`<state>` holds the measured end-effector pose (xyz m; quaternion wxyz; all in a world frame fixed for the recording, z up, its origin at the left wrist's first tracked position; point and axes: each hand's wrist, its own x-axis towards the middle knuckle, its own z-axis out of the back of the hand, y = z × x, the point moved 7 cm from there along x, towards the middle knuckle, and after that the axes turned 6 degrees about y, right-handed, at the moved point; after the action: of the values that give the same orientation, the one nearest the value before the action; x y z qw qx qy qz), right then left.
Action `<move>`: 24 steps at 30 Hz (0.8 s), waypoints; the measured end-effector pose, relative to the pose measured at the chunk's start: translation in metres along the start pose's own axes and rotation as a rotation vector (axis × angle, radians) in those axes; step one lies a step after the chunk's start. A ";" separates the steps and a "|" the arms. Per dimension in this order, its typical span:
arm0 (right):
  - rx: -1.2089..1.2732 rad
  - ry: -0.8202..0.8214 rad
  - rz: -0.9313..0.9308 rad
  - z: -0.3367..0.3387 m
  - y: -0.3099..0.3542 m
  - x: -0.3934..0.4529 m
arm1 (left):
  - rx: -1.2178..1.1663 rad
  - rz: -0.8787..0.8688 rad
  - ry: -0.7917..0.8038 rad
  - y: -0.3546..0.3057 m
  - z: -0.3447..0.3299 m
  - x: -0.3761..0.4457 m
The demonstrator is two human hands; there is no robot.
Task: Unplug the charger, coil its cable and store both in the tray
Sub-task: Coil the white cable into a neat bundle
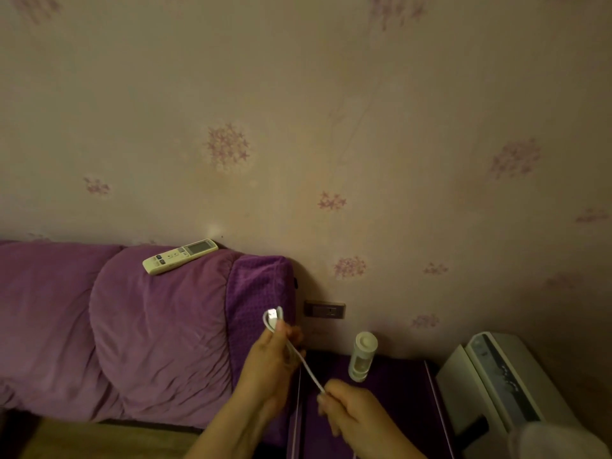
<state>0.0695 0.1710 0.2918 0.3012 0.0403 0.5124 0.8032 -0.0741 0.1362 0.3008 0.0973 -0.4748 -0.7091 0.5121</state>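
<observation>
Left hand [270,362]: fingers closed around a thin white charging cable [306,366], its looped end with the small plug standing above the fingertips.
Right hand [351,410]: pinched shut on the same cable lower down; the stretch between both hands is taut.
Writing: none legible anywhere.
Wall socket [325,309]: dark plate, just right of the loop.
Bedside top [397,392]: dark purple surface, carrying a white cylindrical bottle [363,356].
Headboard cushion [159,326]: purple padded fabric, with a cream remote control [180,256] lying on top.
</observation>
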 end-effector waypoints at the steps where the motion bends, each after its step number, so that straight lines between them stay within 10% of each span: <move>1: 0.026 0.037 -0.016 0.000 -0.007 -0.003 | -0.044 -0.012 0.010 -0.009 0.004 0.003; 11: -0.048 -0.324 0.435 0.066 0.050 0.000 | 0.362 0.148 0.287 0.021 -0.016 -0.025; 24: 0.289 -0.440 0.318 0.065 0.031 0.020 | 0.247 0.254 0.720 0.019 -0.035 -0.056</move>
<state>0.0638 0.2238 0.3438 0.2667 0.3354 0.5308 0.7311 -0.0120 0.1159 0.3208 0.3318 -0.6926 -0.4984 0.4022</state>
